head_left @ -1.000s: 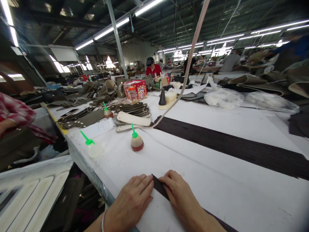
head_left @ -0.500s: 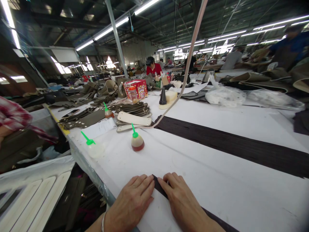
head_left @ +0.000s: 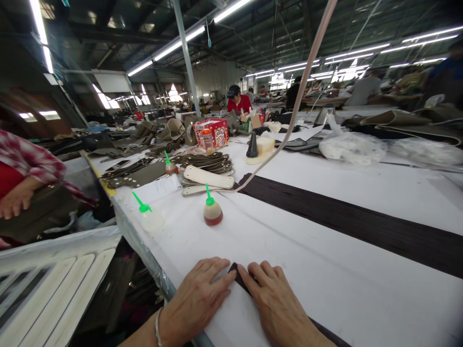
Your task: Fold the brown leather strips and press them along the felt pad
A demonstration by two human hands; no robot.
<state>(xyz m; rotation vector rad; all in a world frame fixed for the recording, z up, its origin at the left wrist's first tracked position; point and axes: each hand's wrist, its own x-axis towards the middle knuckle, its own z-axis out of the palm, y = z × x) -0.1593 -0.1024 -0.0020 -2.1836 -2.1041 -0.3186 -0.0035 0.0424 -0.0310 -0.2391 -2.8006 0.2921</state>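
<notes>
A narrow dark strip (head_left: 243, 280) lies on the white tabletop and runs beneath my right hand toward the bottom right. My left hand (head_left: 202, 294) holds the strip's far end at the fingertips, its thumb against the left edge. Close beside it, my right hand (head_left: 277, 301) grips the same end from the right, with bent fingers pressing down. Both palms hide part of the strip. Beyond the hands stands a squeeze bottle (head_left: 212, 212) with a green nozzle and reddish liquid. A paler green-nozzled bottle (head_left: 147, 217) is farther left.
A wide dark band of strips (head_left: 343, 219) crosses the table (head_left: 289, 241). Pale straps (head_left: 210, 178) and a stack of dark pieces lie behind the bottles. A hose (head_left: 294, 115) hangs down to the table. At left are a co-worker's arm (head_left: 25, 190) and a tray of white strips (head_left: 68, 289).
My view has turned slightly left, so the scene sits farther right. My left fingers have spread a little, with the thumb now on the strip's end. My right hand stays on the strip.
</notes>
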